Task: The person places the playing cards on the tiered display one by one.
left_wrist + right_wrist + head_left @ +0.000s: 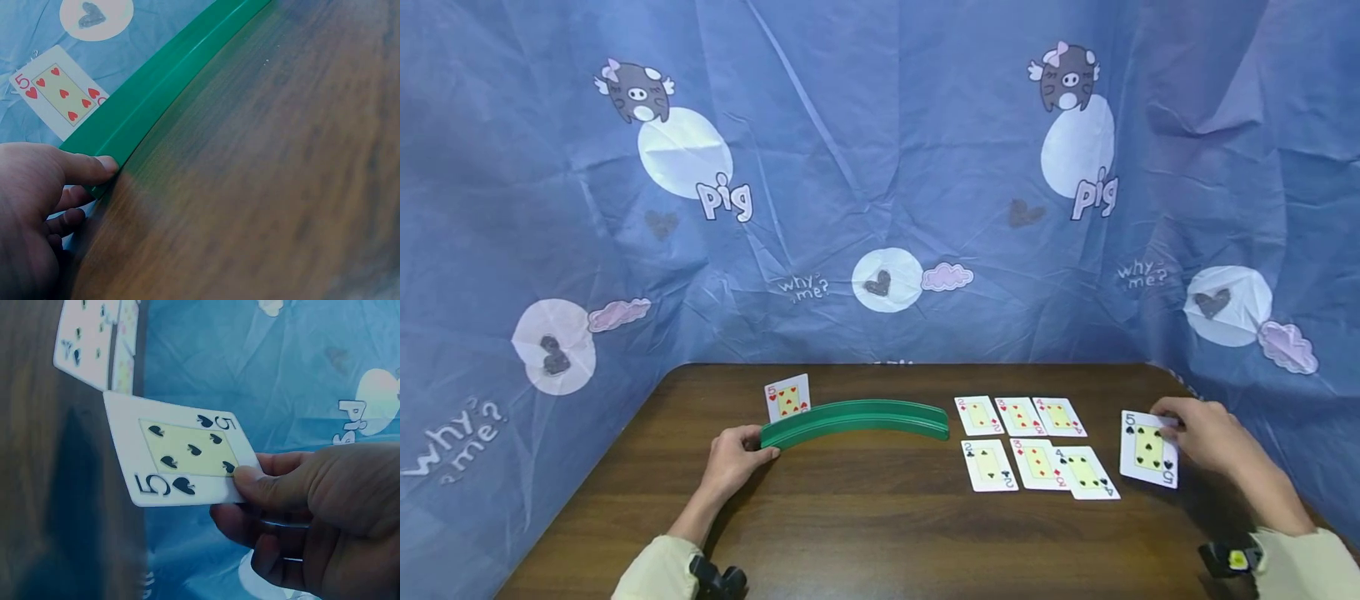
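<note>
My left hand [733, 461] pinches the left end of a curved green card holder [857, 414], thumb in front, as the left wrist view also shows. A five of hearts [788, 398] stands upright in the holder near that end, its lower edge hidden by the green rail. Over on the right, my right hand [1213, 437] pinches a five of spades [1148, 450] by its right edge. In the right wrist view the thumb lies on the face of this card [187, 453], fingers behind it. The card is held up, tilted, with its face toward me.
Between the hands, two rows of cards lie face up. The back row has a two of diamonds [979, 416], a three of hearts [1020, 417] and a four of diamonds [1059, 417]. In front are a two [988, 465], a three [1037, 464] and a four of spades [1086, 472].
</note>
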Demonstrator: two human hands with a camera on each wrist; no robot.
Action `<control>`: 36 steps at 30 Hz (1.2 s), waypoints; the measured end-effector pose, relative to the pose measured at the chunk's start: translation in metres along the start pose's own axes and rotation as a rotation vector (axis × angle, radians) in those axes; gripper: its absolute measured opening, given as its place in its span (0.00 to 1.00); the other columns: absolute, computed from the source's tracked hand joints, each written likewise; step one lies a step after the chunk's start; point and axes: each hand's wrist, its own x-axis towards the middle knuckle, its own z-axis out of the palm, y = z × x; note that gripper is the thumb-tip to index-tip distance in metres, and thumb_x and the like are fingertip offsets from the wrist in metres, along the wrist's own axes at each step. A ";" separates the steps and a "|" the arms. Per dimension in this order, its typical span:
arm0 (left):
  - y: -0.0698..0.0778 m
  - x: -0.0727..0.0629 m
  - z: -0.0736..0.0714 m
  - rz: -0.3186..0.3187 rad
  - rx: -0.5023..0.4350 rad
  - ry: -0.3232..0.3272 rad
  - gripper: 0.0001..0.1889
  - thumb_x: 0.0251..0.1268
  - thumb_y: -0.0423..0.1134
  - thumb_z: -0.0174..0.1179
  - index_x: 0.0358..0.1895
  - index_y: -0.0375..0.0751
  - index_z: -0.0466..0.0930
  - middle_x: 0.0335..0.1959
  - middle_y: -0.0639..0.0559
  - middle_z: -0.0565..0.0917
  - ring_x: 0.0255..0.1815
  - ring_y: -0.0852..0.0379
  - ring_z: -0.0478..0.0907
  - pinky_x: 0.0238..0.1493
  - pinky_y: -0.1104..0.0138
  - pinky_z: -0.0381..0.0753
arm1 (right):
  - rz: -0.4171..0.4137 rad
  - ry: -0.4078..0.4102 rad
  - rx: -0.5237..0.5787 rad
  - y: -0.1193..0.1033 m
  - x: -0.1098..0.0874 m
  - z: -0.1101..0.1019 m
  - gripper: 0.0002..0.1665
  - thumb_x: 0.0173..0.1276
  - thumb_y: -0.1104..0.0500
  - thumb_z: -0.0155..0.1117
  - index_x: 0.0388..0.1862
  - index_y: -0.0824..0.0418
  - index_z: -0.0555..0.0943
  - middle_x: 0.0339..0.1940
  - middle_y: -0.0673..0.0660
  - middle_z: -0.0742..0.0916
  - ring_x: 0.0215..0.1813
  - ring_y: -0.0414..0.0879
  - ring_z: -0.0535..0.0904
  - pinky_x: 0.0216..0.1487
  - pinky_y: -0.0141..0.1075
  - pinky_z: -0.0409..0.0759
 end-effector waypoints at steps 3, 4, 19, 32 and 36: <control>0.002 0.000 0.001 0.009 -0.007 0.000 0.15 0.54 0.32 0.71 0.45 0.30 0.86 0.34 0.43 0.87 0.33 0.56 0.75 0.37 0.68 0.71 | -0.015 0.014 0.025 -0.006 0.002 0.000 0.11 0.61 0.71 0.64 0.43 0.71 0.83 0.29 0.61 0.85 0.31 0.50 0.76 0.30 0.41 0.70; 0.002 0.001 0.002 0.014 -0.010 0.002 0.15 0.54 0.32 0.71 0.45 0.30 0.86 0.34 0.43 0.87 0.33 0.57 0.74 0.37 0.68 0.71 | -0.018 0.017 0.037 -0.009 0.003 0.000 0.10 0.61 0.70 0.65 0.43 0.71 0.83 0.28 0.60 0.85 0.30 0.48 0.76 0.29 0.39 0.69; -0.002 0.003 0.002 -0.003 -0.002 0.001 0.15 0.54 0.32 0.71 0.45 0.31 0.86 0.34 0.44 0.87 0.33 0.56 0.75 0.38 0.66 0.71 | -0.116 0.043 0.221 -0.071 0.027 0.004 0.09 0.64 0.66 0.68 0.42 0.69 0.85 0.24 0.51 0.86 0.25 0.36 0.77 0.27 0.29 0.72; -0.002 0.002 0.000 -0.005 0.010 -0.001 0.15 0.54 0.33 0.72 0.46 0.30 0.86 0.34 0.44 0.87 0.34 0.55 0.75 0.38 0.66 0.70 | -0.227 0.016 0.326 -0.125 0.052 0.019 0.07 0.66 0.66 0.66 0.43 0.64 0.84 0.22 0.48 0.85 0.25 0.41 0.82 0.28 0.30 0.73; -0.001 0.002 -0.001 -0.013 0.007 0.004 0.15 0.55 0.32 0.72 0.46 0.31 0.86 0.36 0.43 0.88 0.35 0.55 0.75 0.39 0.66 0.71 | -0.255 -0.001 0.361 -0.146 0.063 0.023 0.08 0.67 0.65 0.66 0.44 0.64 0.84 0.22 0.49 0.86 0.25 0.42 0.83 0.27 0.31 0.73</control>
